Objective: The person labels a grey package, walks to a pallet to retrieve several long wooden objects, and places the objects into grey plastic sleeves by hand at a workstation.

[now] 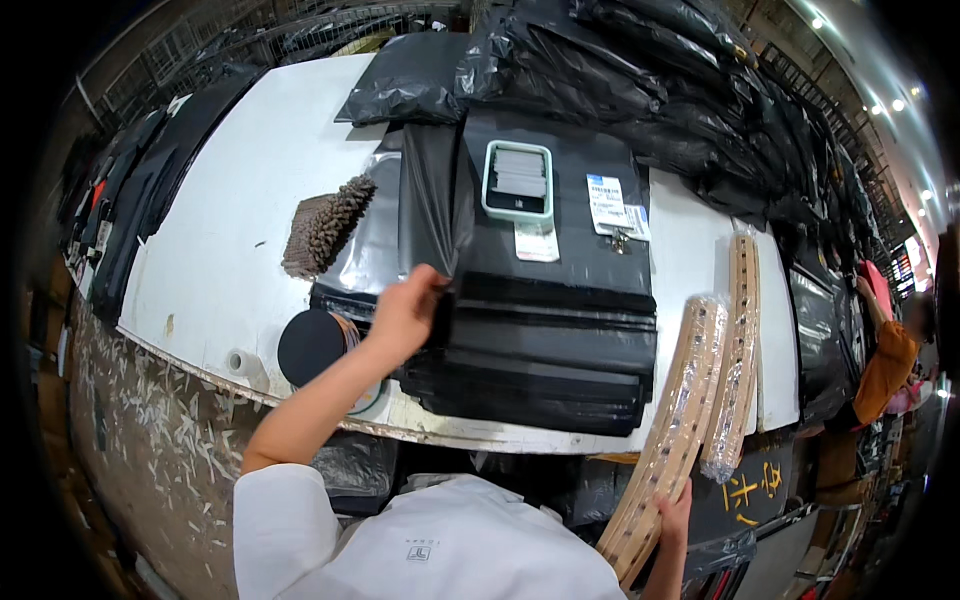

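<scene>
A: Nearest entry, lower right of frame: right hand (pixel 676 503) was closed around the low end of a long wrapped wooden strip (pixel 670 440), which leaned up over the table's front edge.

B: Second strip?

A: A second wrapped strip (pixel 738 350) lay just beside it at right centre, on the white table (pixel 250 200).

B: Left hand?

A: Centre frame. Left hand (pixel 405 312) pinched the edge of a black plastic mailer bag (pixel 430 195), fingers narrow on the film, above the stack of black bags (pixel 545 350). A dark round roll (pixel 312 345) sat just left of the wrist.

B: Farther back?

A: A pale green handheld device (pixel 518 180) and a label sheet (pixel 612 203) lay on a flat black bag, upper centre. A brown bristled brush (pixel 325 228) rested upper left. Filled black parcels (pixel 640 70) were heaped along the top.
</scene>
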